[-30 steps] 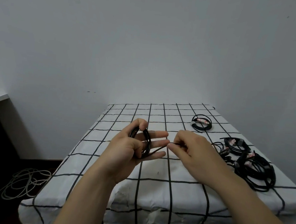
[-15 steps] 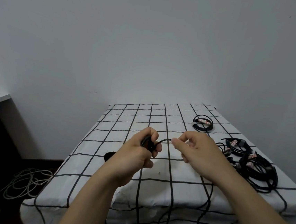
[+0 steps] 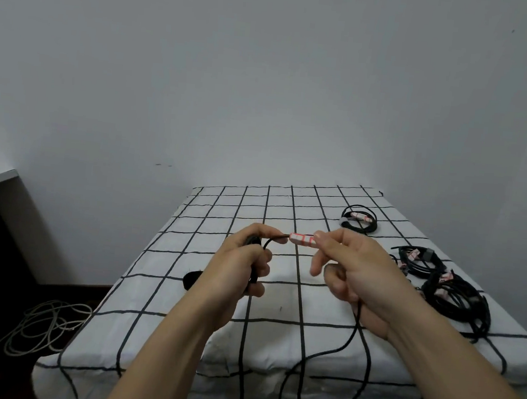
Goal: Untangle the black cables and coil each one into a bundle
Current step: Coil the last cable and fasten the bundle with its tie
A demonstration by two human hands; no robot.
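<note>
So a second ago the left hand (image 3: 236, 267) had its fingers spread with the black coil (image 3: 251, 240) looped round them. Now it's clenched tight round that coil, just above the checked tablecloth (image 3: 222, 208) near the middle of the table. The right hand (image 3: 358, 272) was feeding plain cable then. Now its thumb and forefinger pinch a pink-and-white taped plug (image 3: 301, 239), with only a short arc of cable between it and the coil. To me that says this one is basically wound and only needs its end tucked or tied.

One catch: a loose strand (image 3: 350, 333) drops from under the right palm and hangs over the front edge of the table. I can't tell if it's the same cable or another one, and it could snag or drag.

Room-wise, the tangled pile (image 3: 458, 298) sits close to the right forearm, by the table's right edge, and a finished coil (image 3: 359, 221) lies far back on that side. The left half of the cloth looks like the easy spot to put things down. A white cable (image 3: 47, 323) lies on the floor past the left edge.
</note>
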